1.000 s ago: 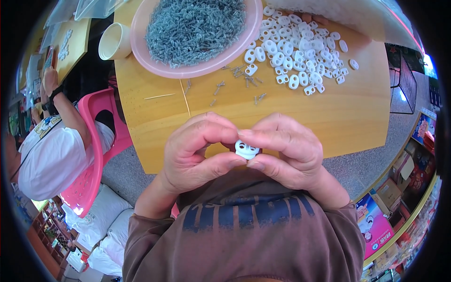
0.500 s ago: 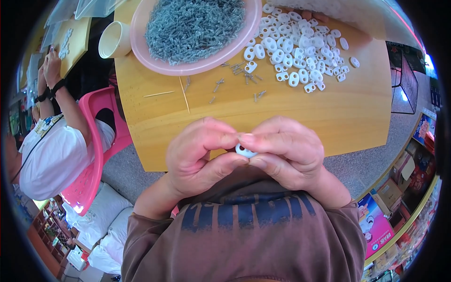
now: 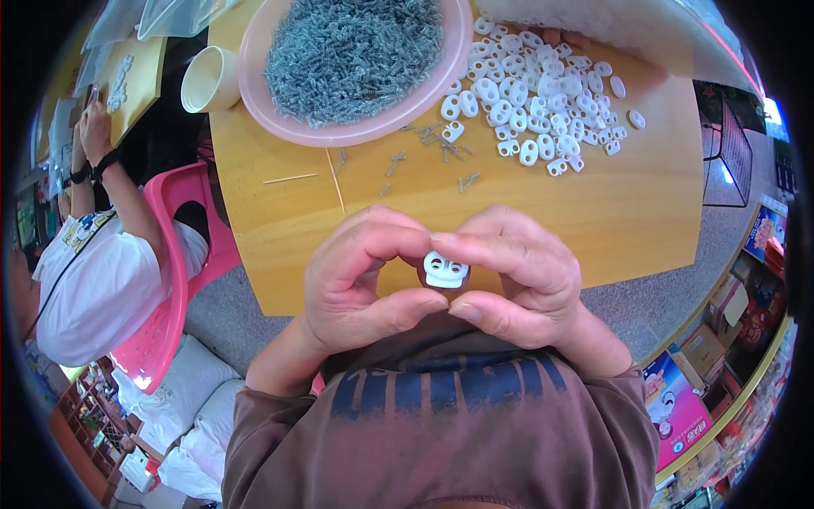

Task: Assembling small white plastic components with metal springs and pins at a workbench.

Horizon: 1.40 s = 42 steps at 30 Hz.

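Note:
Between my two hands sits a white two-hole cord lock (image 3: 446, 270), its pair of holes turned up toward me. Thumb and fingers of my left hand (image 3: 360, 276) close on its left side, and those of my right hand (image 3: 517, 280) close on its right. The thumbs meet at its lower edge and the index fingers at the top. Beyond my hands, a few loose metal springs (image 3: 468, 181) lie on the wooden table (image 3: 322, 246). Past them, white oval cord lock parts (image 3: 543, 110) are heaped at the far right.
A pink bowl (image 3: 254, 102) full of small springs stands at the back, with a cream cup (image 3: 210, 81) to its left. Two thin wooden sticks (image 3: 290, 179) lie nearby. On the left, another person (image 3: 110, 271) sits on a pink chair (image 3: 165, 280). A clear plastic bag (image 3: 619, 30) rests back right.
The cord lock now shows much more of itself, standing taller between my fingers with its holes visible. My thumbs have dropped slightly away from my index fingers.

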Tool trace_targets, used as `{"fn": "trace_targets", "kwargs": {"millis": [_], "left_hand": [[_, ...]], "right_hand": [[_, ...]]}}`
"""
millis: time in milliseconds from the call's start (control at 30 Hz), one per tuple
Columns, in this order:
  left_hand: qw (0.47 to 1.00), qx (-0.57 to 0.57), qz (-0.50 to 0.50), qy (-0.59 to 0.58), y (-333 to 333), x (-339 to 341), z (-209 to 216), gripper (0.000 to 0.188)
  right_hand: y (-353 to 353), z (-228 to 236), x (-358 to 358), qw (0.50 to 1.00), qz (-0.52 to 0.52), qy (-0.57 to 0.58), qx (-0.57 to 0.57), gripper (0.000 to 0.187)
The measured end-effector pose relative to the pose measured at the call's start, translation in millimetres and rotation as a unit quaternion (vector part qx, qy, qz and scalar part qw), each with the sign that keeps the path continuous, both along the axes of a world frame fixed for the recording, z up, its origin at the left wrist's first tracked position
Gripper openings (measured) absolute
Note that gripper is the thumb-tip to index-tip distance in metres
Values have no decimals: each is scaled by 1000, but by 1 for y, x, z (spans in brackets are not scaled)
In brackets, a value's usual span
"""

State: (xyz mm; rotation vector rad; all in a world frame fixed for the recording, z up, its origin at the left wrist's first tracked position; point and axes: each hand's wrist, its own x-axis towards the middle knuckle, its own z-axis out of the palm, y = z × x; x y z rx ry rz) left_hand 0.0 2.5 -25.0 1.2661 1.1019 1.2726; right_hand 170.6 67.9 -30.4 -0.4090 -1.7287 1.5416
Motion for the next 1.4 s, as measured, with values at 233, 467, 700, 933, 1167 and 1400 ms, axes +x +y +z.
{"fn": "trace_targets", "kwargs": {"millis": [233,467,700,933,1167,1400], "left_hand": [[999,4,5,-50,1,-4,1,38],[994,19,33,-98,0,-11,6,38],[995,36,58,-66,-3,-18,8,34],[995,63,70,-12,1,-26,10,32],[996,71,57,-1,1,-24,14,32],[997,49,65,-9,-2,-19,13,31]], "right_hand": [[5,11,-6,1000,16,-6,-17,40],[12,25,-17,999,20,-38,-1,35],[9,32,-31,998,11,-46,-34,33],[6,29,-34,999,24,-41,-24,35],[6,29,-30,999,22,-37,16,35],[5,30,-28,999,23,-34,3,35]]}}
